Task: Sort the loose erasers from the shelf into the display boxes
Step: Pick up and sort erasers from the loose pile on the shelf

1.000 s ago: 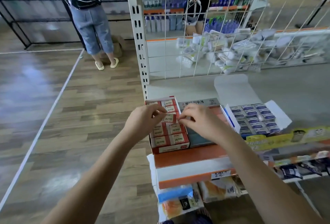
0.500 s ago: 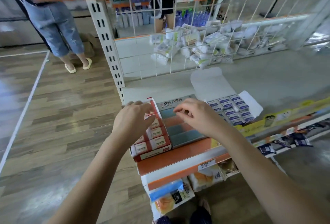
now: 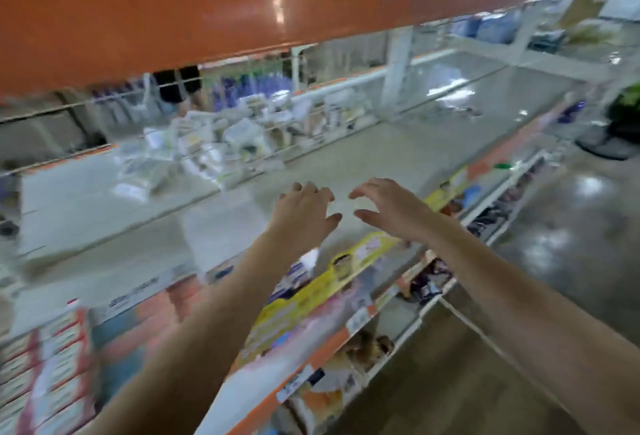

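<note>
Blurred red display box of white-labelled erasers at lower left, left hand and right hand grips wide, empty

Two hands: left hand and right hand, both empty with fingers spread. One red box of erasers at lower left, one blue box partly hidden by the left arm. Eraser counts blurred.

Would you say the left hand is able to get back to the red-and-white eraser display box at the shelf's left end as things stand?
Probably yes: the left hand hovers open and empty over the grey shelf, and nothing visible lies between it and the red-and-white eraser display box.
</note>
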